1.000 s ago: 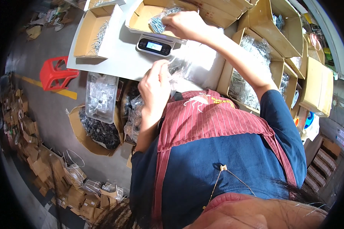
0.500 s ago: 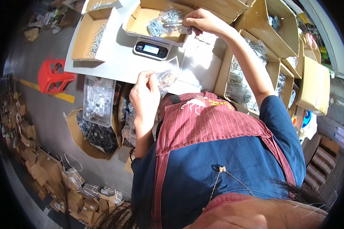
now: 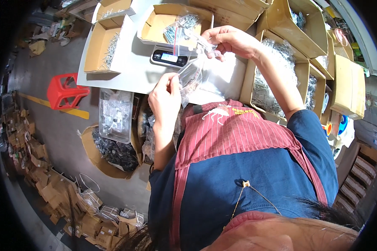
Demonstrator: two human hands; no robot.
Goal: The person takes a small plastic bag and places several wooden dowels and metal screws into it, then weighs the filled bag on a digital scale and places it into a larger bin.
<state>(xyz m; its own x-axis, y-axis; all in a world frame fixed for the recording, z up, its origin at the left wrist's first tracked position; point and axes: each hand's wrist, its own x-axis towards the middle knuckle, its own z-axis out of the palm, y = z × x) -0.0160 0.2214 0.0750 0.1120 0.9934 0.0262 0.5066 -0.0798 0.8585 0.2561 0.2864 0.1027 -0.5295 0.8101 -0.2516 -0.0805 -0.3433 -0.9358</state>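
Note:
My left hand (image 3: pixel 166 93) is closed, thumb and fingers pinching the edge of a clear plastic bag (image 3: pixel 191 78) with small contents I cannot make out. Above it, my right hand (image 3: pixel 232 41) grips a smaller clear bag (image 3: pixel 187 41) with a red strip along one side. The two bags are close together and seem to overlap, and what the smaller one contains is blurred. Behind them is a cardboard tray (image 3: pixel 153 28) with bags of screws (image 3: pixel 184 23) in it. A digital scale (image 3: pixel 169 57) with a lit display juts out from beneath the tray.
An open box of loose screws (image 3: pixel 97 44) stands at the table's left. At my right are cardboard boxes of bagged metal parts (image 3: pixel 276 62). Below the table's left edge are a clear bin (image 3: pixel 116 113) and a carton of dark bags (image 3: pixel 113 152). A red stool (image 3: pixel 67 92) stands on the floor.
My right hand has drawn the smaller bag from the tray toward me, to the bag in my left hand. The whole view has shifted slightly.

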